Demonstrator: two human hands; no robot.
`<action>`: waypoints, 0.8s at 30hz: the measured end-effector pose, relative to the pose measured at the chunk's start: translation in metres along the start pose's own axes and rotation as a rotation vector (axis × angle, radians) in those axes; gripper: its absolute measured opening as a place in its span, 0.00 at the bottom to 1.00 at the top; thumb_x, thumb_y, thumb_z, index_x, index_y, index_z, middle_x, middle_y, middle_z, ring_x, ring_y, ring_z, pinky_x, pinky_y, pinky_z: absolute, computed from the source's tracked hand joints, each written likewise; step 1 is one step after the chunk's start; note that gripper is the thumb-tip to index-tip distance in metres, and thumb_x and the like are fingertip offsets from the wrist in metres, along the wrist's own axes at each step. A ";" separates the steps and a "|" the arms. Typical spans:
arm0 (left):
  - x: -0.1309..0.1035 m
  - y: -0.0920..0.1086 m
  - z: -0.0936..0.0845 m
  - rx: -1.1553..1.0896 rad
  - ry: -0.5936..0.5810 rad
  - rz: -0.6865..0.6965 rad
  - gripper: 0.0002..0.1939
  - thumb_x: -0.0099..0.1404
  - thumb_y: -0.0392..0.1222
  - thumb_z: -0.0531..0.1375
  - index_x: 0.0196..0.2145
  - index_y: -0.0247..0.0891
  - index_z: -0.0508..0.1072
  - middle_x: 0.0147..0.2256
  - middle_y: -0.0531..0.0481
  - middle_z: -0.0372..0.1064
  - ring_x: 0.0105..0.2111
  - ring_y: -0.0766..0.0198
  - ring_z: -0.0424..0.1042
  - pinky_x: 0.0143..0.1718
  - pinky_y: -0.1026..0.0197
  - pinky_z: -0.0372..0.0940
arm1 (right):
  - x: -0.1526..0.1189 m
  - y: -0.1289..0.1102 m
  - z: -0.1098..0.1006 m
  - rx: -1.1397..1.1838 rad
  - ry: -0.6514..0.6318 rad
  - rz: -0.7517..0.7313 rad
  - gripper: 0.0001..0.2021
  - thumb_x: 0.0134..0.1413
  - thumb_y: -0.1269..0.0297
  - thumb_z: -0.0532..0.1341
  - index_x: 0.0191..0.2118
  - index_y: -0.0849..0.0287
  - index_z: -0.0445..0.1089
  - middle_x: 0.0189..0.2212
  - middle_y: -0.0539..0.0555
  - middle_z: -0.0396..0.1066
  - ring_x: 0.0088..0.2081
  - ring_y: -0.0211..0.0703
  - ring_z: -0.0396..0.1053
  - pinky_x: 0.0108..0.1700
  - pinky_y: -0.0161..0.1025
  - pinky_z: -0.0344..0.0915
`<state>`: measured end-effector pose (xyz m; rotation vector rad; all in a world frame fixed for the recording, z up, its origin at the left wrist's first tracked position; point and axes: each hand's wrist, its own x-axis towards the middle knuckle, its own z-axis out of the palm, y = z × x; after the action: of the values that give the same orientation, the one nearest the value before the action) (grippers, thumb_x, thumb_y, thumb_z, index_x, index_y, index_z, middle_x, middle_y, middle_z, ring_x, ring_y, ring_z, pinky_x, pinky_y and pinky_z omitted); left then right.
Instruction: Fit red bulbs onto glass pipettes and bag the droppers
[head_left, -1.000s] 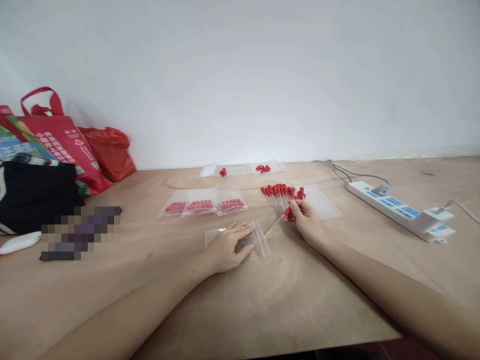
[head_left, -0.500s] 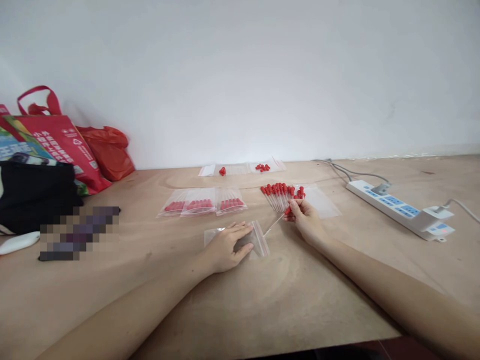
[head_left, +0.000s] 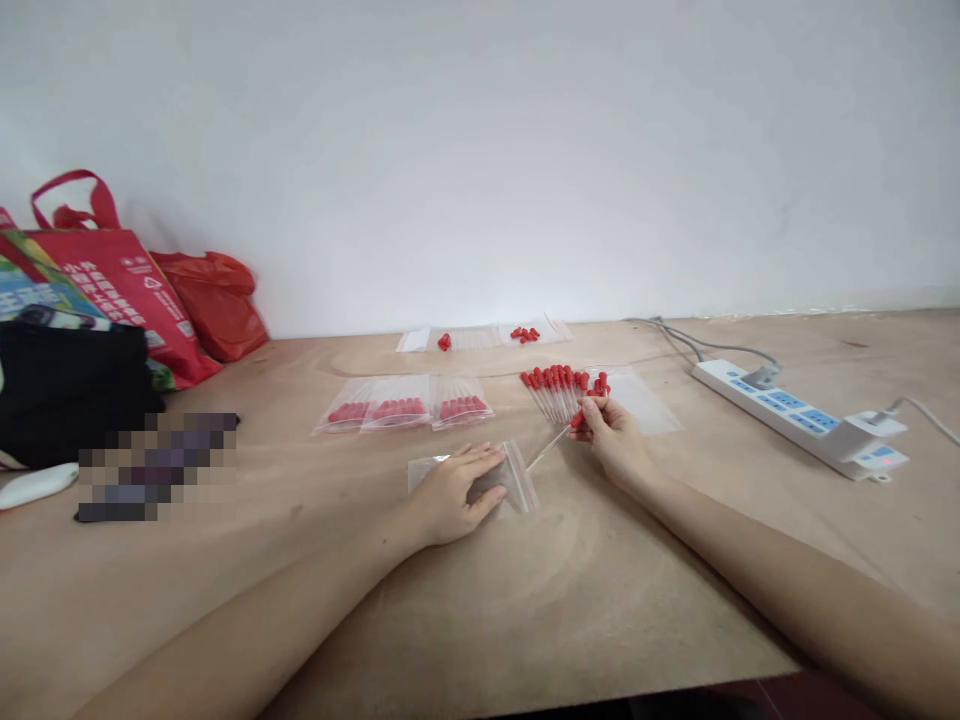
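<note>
My right hand [head_left: 616, 445] pinches a dropper [head_left: 549, 446] by its red rubber bulb. The dropper's clear thin tube slants down to the left, its tip at the mouth of a clear zip bag [head_left: 521, 478]. My left hand [head_left: 459, 495] lies over that bag with fingers and thumb spread, covering its middle. Just beyond my right hand, several droppers [head_left: 555, 385] are fanned out with red bulbs pointing away. To their left lie filled zip bags [head_left: 397, 392] of droppers, overlapping, with red bulbs toward me.
Near the wall, flat bags hold loose red bulbs [head_left: 525, 334] and clear tubes [head_left: 474, 339]. Another clear bag [head_left: 645, 402] lies right of the fan. A white power strip [head_left: 780, 402] with cables is at right. A red shopping bag [head_left: 124, 290] and red plastic bag [head_left: 214, 300] stand left.
Almost nothing differs. Both hands and the dropper hold nearly the same position; the view has shifted very slightly.
</note>
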<state>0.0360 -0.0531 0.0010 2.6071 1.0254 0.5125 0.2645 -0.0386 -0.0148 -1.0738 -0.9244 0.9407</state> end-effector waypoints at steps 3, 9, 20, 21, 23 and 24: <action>0.000 -0.001 0.000 0.008 -0.005 0.003 0.23 0.60 0.44 0.52 0.53 0.36 0.60 0.53 0.46 0.58 0.55 0.58 0.55 0.56 0.51 0.50 | 0.000 0.000 0.000 0.016 0.008 0.008 0.18 0.38 0.48 0.61 0.28 0.59 0.61 0.19 0.46 0.63 0.21 0.33 0.64 0.25 0.34 0.66; 0.000 0.000 -0.001 0.000 -0.003 -0.008 0.22 0.60 0.44 0.52 0.52 0.37 0.60 0.53 0.46 0.58 0.54 0.57 0.55 0.55 0.51 0.51 | -0.002 -0.001 0.002 -0.002 -0.018 0.011 0.19 0.37 0.48 0.61 0.28 0.59 0.61 0.18 0.46 0.64 0.21 0.34 0.64 0.25 0.35 0.66; 0.012 0.006 0.004 0.009 0.084 -0.097 0.29 0.52 0.54 0.59 0.48 0.36 0.66 0.48 0.42 0.65 0.48 0.53 0.64 0.48 0.53 0.60 | 0.005 0.001 -0.004 0.015 0.006 0.013 0.18 0.38 0.48 0.61 0.27 0.59 0.61 0.18 0.46 0.62 0.19 0.33 0.63 0.24 0.35 0.66; 0.012 0.005 0.005 -0.001 0.087 -0.106 0.27 0.53 0.54 0.59 0.47 0.36 0.67 0.47 0.42 0.65 0.48 0.54 0.64 0.48 0.53 0.60 | 0.005 0.001 -0.004 0.015 0.004 0.016 0.18 0.38 0.48 0.61 0.27 0.59 0.61 0.18 0.46 0.63 0.19 0.33 0.63 0.24 0.34 0.66; 0.012 0.002 0.008 -0.020 0.100 -0.116 0.23 0.55 0.51 0.58 0.45 0.36 0.69 0.46 0.43 0.67 0.48 0.55 0.64 0.49 0.54 0.60 | 0.004 0.001 -0.003 0.013 0.006 0.019 0.18 0.38 0.48 0.61 0.27 0.59 0.60 0.18 0.45 0.63 0.19 0.32 0.63 0.24 0.34 0.66; 0.012 0.001 0.010 -0.033 0.108 -0.111 0.20 0.56 0.50 0.57 0.44 0.36 0.70 0.45 0.44 0.68 0.47 0.56 0.65 0.49 0.54 0.60 | 0.004 0.001 -0.003 0.012 0.009 0.018 0.18 0.38 0.48 0.60 0.27 0.59 0.60 0.18 0.45 0.63 0.19 0.32 0.63 0.24 0.34 0.66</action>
<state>0.0487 -0.0465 -0.0050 2.5004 1.1781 0.6435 0.2686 -0.0359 -0.0158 -1.0770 -0.9015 0.9547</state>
